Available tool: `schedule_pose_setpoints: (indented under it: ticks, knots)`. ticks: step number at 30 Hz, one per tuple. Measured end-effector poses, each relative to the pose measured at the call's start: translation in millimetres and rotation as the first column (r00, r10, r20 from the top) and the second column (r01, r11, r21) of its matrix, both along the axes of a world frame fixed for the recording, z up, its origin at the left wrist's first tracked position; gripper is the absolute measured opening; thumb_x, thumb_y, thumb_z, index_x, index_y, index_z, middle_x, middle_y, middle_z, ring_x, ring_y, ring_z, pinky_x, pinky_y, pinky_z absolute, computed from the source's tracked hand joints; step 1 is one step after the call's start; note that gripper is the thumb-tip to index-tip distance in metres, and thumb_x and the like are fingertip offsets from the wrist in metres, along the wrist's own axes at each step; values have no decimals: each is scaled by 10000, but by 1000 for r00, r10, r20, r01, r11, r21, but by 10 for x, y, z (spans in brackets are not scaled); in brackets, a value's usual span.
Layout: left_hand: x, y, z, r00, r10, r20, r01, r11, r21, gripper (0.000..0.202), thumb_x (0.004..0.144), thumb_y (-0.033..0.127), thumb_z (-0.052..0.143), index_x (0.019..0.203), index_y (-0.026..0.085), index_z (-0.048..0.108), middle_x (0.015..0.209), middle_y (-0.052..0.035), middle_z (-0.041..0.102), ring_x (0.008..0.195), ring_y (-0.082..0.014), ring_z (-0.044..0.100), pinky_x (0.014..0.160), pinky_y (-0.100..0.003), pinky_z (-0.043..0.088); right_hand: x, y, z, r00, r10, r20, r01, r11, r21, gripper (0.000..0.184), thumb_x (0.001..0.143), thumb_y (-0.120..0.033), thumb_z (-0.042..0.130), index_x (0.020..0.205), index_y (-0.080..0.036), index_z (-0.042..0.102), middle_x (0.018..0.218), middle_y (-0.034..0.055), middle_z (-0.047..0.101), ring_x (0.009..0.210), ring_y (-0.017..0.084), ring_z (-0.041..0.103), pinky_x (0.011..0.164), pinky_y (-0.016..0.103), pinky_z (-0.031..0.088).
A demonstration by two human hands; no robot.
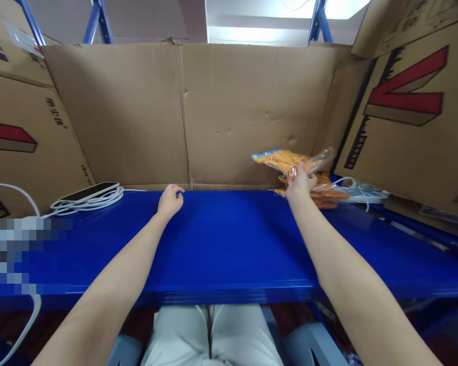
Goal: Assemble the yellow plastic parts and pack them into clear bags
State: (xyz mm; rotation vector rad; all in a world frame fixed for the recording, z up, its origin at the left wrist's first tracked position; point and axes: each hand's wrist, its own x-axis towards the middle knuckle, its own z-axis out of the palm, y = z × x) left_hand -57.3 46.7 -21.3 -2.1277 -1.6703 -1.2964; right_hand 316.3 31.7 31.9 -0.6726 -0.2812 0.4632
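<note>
My right hand grips a clear plastic packet of orange items and holds it lifted above a small pile of similar orange packets at the back right of the blue shelf. My left hand rests on the blue surface near the back middle, its fingers loosely curled with nothing visible in them. Both forearms stretch forward from the bottom of the view.
A cardboard sheet walls the back, with printed cardboard boxes at the left and right. A phone lies on coiled white cable at the back left. Another white cable lies beside the packets.
</note>
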Motion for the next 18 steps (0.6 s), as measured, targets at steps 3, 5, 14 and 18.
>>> schedule_pose_setpoints:
  ticks: [3,5,14,18]
  knots:
    - [0,6,-1,1000,-5,2,5,1000,11,228,711,115,461,789,203,657,916,-43,613,716,-154,573,769,-294,478,64,-18,-77,998,7,-70,-11,999,-53,234,812,-210,561,898,-251,347,1066,-17,545,878,79,630,662,241,579]
    - [5,4,2,1000,-8,-2,8,1000,10,232,709,111,460,792,201,658,913,-42,612,708,-150,569,763,-289,476,65,-33,-119,995,27,-91,-34,997,-67,246,792,-146,551,881,-250,346,1032,-38,544,843,66,631,677,239,575]
    - [22,-19,3,1000,-25,-9,24,999,-31,237,732,114,462,834,188,662,962,-55,610,728,-159,577,785,-301,472,164,-3,-74,998,-6,-68,7,1000,11,258,732,-69,484,860,-246,347,1028,-52,534,885,61,615,709,260,563]
    - [18,-6,-8,999,-38,-20,37,999,-23,252,723,110,458,842,187,667,948,-53,618,723,-158,576,783,-302,477,301,-8,-117,997,-79,14,78,997,21,304,711,-95,507,895,-282,353,1165,-43,509,989,95,604,734,305,561]
